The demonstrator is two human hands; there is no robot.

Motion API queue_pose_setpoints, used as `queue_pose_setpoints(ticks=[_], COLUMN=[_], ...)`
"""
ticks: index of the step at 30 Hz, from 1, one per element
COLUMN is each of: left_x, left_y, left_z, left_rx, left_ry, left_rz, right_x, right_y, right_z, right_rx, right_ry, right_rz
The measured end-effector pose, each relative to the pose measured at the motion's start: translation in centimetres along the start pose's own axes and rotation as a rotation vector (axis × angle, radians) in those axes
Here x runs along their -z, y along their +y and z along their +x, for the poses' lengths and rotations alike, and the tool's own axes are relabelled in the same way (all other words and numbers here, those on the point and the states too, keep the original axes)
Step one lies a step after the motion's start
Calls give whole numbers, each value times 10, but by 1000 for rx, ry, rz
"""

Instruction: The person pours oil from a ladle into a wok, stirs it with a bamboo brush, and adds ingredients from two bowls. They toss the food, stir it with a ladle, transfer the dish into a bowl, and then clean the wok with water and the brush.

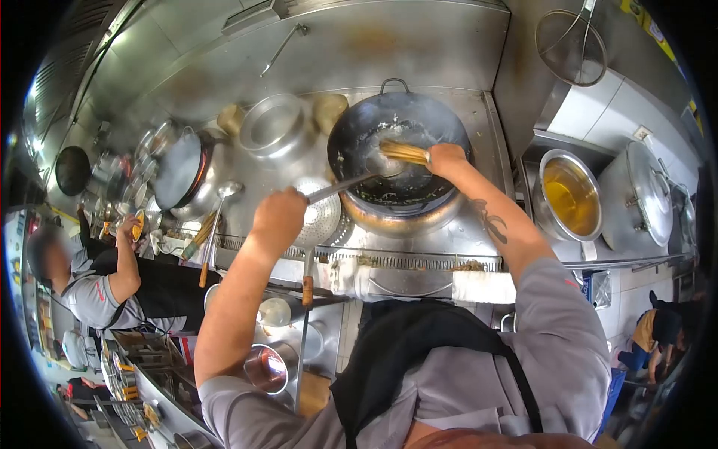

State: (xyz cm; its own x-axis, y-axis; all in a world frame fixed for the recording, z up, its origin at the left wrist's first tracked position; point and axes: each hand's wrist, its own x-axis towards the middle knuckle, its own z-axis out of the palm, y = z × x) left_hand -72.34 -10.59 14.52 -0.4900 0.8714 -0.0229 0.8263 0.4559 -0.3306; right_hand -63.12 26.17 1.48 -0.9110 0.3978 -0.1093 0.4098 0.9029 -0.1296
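Note:
A black wok [441,123] sits on the burner, with scraps of food and bubbly liquid inside it. My right hand [446,160] is closed round a bamboo wok brush [404,153], its bristle end down in the wok. My left hand [280,217] grips the long handle of a ladle [344,185]. The ladle's bowl lies in the wok beside the brush tips and is partly hidden by them. Just below the left hand, a perforated skimmer [320,213] rests at the wok's left side, its wooden-ended handle pointing towards me.
Left of the wok stand a metal basin [273,126] and another steaming wok [179,170]. A second ladle [228,189] lies nearby. To the right are a bowl of yellow oil [572,193] and a lidded pot [628,198]. A co-worker [112,280] stands at the left.

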Motion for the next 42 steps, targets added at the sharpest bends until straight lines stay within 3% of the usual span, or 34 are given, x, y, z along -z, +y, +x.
queue_pose_setpoints(ticks=[2, 4, 5, 8, 10, 12, 14, 20, 23, 26, 29, 32, 34, 36, 38, 39, 42], left_x=[-4, -2, -1, -3, -10, -12, -11, -8, 1, -4, -8, -6, -11, -11, -15, -23, -34], left_y=[-1, -1, -1, 2, 6, 6, 4, 5, 4, 4, 7, 4, 9, 10, 11, 10, 12], left_z=[2, -1, -2, -10, -12, -6, -4, 0, 1, -1, 4, 4, 2, -3, -3, 0, 9], left_rx=[10, 31, 33, 20, -28, -23, -16, -18, 12, 13, 10, 12, 12, -2, -8, -19, -22], left_ry=[-42, 11, 14, 64, 100, 74, 41, 2, 38, 12, 1, 23, 37, 97, 168, 177, 174], left_rz=[-22, -66, -63, 78, 91, 40, -6, -71, -54, -61, -80, -29, 90, 159, 220, 217, 173], right_x=[-5, -20, -19, -6, 20, 5, -11, -28, -3, 14, -9, -40, -18, 17, 25, 43, -1], right_y=[-3, -11, -6, 45, 33, 5, -6, -8, -6, 17, -5, -6, 18, 34, 55, 38, 21], right_z=[-1, -7, -6, 14, 4, -5, -11, 14, -5, 9, 9, 6, 0, -7, 12, -2, 7], right_rx=[-88, -12, -38, -73, -65, -48, 71, -52, 4, -46, -76, -10, -189, -273, -6, 12, 18], right_ry=[66, -11, -235, -298, -97, 81, 56, 19, -206, -59, 58, -176, -559, -503, -310, -119, 70], right_rz=[37, 50, 269, 321, -22, -89, 26, -14, 88, -49, 54, 326, 789, 425, 21, -118, -108])
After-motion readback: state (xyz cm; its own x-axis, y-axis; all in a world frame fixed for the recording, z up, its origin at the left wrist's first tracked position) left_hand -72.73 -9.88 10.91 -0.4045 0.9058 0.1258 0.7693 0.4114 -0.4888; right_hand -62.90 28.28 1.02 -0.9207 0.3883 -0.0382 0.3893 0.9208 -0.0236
